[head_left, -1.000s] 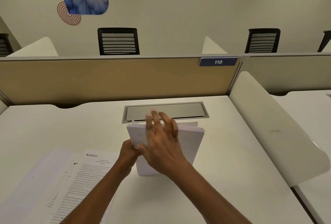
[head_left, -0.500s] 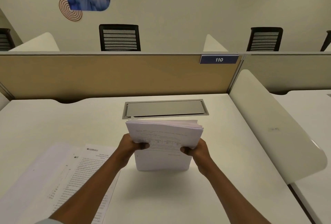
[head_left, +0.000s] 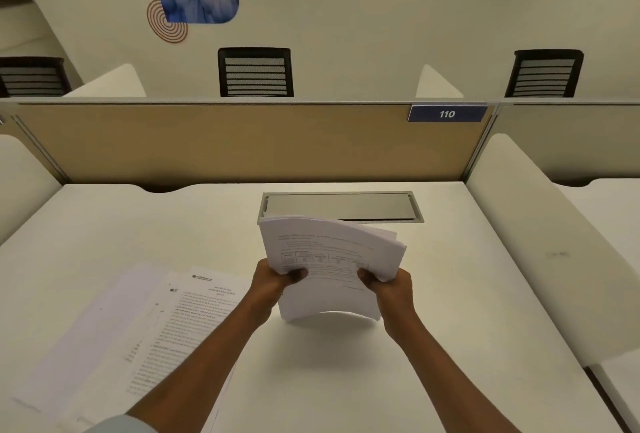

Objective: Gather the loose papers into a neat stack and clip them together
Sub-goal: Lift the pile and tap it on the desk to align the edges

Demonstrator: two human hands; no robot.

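Observation:
A thick stack of white printed papers [head_left: 329, 259] stands upright at the middle of the white desk [head_left: 450, 346]. My left hand [head_left: 273, 282] grips its left edge and my right hand [head_left: 391, 287] grips its right edge. The stack bows, its bottom edge arching just above the desk and its top right sheets fanned out unevenly. Several loose printed sheets [head_left: 166, 325] lie flat on the desk to the left, overlapping. No clip is visible.
A metal cable hatch [head_left: 341, 207] is set into the desk just behind the stack. A tan partition [head_left: 225, 145] with a "110" label closes the back, and a white side divider [head_left: 540, 242] stands on the right. Black chairs stand beyond the partition.
My right hand left the top of the stack and took its right edge. Both hands have since lifted and bowed the stack, so its bottom edge arches off the desk.

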